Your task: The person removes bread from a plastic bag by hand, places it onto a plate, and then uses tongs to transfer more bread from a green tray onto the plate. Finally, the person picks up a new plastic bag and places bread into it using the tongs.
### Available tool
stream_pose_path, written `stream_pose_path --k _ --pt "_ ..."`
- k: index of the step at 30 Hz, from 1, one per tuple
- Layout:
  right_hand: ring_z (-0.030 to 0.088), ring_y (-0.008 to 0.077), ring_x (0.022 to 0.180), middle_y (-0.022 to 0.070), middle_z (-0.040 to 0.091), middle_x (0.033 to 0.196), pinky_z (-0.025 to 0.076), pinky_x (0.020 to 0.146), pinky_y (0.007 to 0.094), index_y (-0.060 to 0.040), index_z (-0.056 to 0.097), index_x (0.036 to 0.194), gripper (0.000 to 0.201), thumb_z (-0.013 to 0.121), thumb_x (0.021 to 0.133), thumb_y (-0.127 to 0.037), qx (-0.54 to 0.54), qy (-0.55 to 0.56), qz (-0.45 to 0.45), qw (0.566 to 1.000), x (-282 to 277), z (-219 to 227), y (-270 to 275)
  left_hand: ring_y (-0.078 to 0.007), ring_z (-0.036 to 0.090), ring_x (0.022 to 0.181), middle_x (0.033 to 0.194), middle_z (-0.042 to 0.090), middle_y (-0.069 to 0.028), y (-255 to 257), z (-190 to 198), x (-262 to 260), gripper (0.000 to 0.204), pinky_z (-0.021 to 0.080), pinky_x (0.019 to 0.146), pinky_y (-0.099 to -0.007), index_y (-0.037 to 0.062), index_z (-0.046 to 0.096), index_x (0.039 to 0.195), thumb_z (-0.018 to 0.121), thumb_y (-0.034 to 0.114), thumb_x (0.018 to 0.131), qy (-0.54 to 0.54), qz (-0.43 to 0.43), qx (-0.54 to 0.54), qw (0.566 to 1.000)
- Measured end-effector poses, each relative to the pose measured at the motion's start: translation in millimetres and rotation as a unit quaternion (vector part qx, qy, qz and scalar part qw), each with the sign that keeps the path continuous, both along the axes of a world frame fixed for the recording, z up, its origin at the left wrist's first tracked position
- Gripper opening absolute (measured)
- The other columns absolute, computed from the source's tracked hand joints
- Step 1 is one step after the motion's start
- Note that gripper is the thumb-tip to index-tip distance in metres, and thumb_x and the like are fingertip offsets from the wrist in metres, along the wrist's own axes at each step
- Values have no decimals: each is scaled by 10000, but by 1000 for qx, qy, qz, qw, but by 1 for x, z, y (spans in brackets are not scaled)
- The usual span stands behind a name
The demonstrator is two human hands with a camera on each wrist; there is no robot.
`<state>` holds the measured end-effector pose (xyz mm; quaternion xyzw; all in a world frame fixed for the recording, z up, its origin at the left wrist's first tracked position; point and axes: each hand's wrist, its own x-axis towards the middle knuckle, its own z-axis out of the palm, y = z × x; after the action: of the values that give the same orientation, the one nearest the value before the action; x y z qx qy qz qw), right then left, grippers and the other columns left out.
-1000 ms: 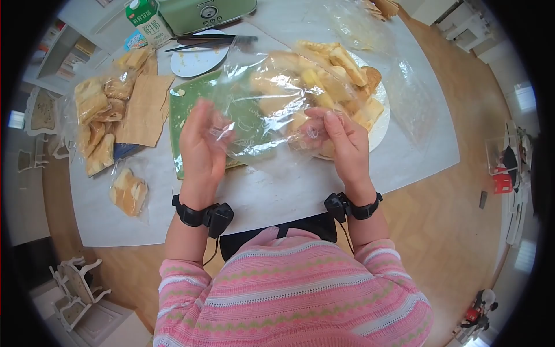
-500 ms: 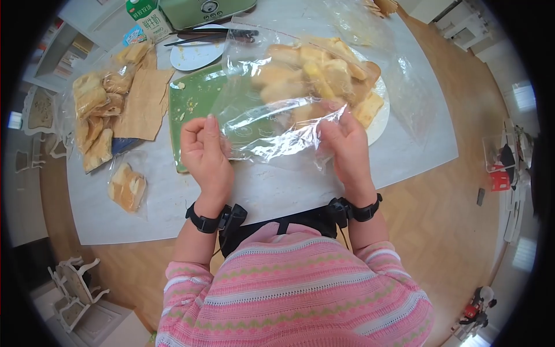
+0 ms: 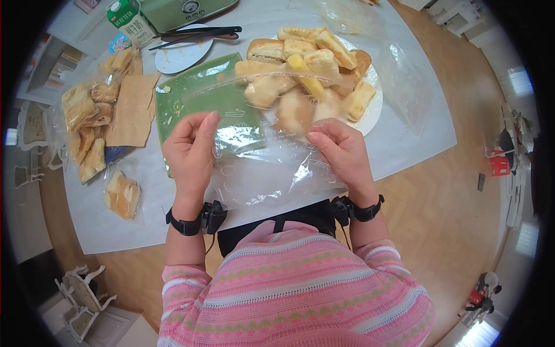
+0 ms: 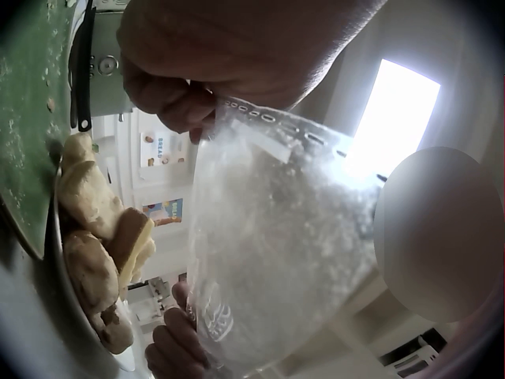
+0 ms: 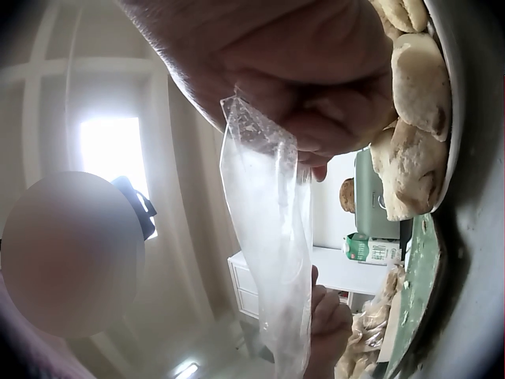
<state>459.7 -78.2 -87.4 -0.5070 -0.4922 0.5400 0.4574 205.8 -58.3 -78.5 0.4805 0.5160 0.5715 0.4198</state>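
A clear printed plastic bag [image 3: 272, 182] is stretched between the two hands above the front of the table. My left hand [image 3: 189, 151] pinches one side of it, thumb against curled fingers. At the other side, my right hand [image 3: 345, 155] pinches the film the same way. In the left wrist view the bag [image 4: 276, 229] looks flat, with nothing inside. Behind and partly under the bag, pieces of bread [image 3: 269, 51] are heaped on a white plate [image 3: 374, 113]. A green board [image 3: 173, 104] with crumbs lies left of the plate, partly covered by the bag.
Bagged bread [image 3: 81, 107] and brown paper [image 3: 133, 113] lie at the left, near a small bag with bread [image 3: 122, 196]. Dark tongs [image 3: 196, 36] rest across a small plate [image 3: 182, 58]. A milk carton [image 3: 132, 23] and green toaster [image 3: 188, 8] stand behind.
The bag, earlier spread forward over the bread, now hangs back toward the body below the hands. Both hands keep their grip on its sides, the left one having shifted outward since half a second ago.
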Motion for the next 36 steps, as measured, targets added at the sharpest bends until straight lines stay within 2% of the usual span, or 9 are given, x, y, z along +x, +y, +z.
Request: stream_pose_path --k 6,8,15,17,23,27,29,33,36 --pt "455 11 573 -51 576 685 354 507 190 7 675 929 150 664 906 -141 -29 -19 22 999 19 5 -1 0 429 535 644 553 52 -4 3 4 167 304 473 -177 -18 669 949 648 147 938 9 -6 -21 1000" --pt "445 9 551 -55 563 668 335 481 192 -4 675 909 156 642 923 -156 2 -36 -43 998 32 4 0 -53 457 562 676 556 5 -5 6 4 214 354 509 -199 -16 648 1019 583 182 974 -88 -67 -48 993" --pt "428 57 484 -31 513 633 320 432 211 -16 648 996 211 545 977 -199 62 105 -337 933 145 -5 42 -98 511 564 643 546 -23 -8 -1 -1 192 405 526 -232 -26 639 1036 558 136 971 -14 -77 -34 996" --pt "522 92 553 14 575 694 383 461 222 10 628 1028 221 528 976 -180 97 126 -451 878 183 -20 62 -69 538 583 688 587 -16 -11 -9 -7 173 415 518 -208 -26 655 1021 584 120 961 -5 -85 -39 996" --pt "650 179 743 100 657 886 489 598 257 30 593 1088 284 584 928 -205 -42 13 -406 913 246 -60 75 -72 541 581 687 590 -18 -22 -13 -14 160 418 521 -209 -30 656 996 588 109 956 -4 -60 -54 997" --pt "641 174 806 127 653 985 499 609 279 30 582 1089 326 621 903 -234 -50 -61 -373 924 216 -44 57 -76 544 583 688 593 -24 -30 -15 -17 151 424 524 -211 -28 656 989 594 104 952 -16 -42 -67 997" --pt "623 229 898 162 630 1068 517 722 350 63 547 1176 442 656 876 -244 -33 -204 -421 883 218 -41 55 -76 543 588 694 598 -27 -32 -16 -17 143 430 526 -213 -31 656 996 597 89 946 -20 -45 -66 997" --pt "523 363 1156 251 541 1260 366 1042 406 92 433 1347 680 706 835 -263 200 -571 -485 632 237 -53 56 -62 539 608 720 605 -14 -36 -19 -14 138 435 538 -208 -37 656 1012 591 64 944 -34 -38 -80 996" --pt "453 346 1285 260 487 1361 327 1089 389 80 452 1345 629 676 863 -255 251 -633 -339 649 226 -38 61 -74 535 597 691 594 -13 -38 -19 -14 147 433 556 -212 -26 658 994 585 93 946 -56 -48 -89 993"
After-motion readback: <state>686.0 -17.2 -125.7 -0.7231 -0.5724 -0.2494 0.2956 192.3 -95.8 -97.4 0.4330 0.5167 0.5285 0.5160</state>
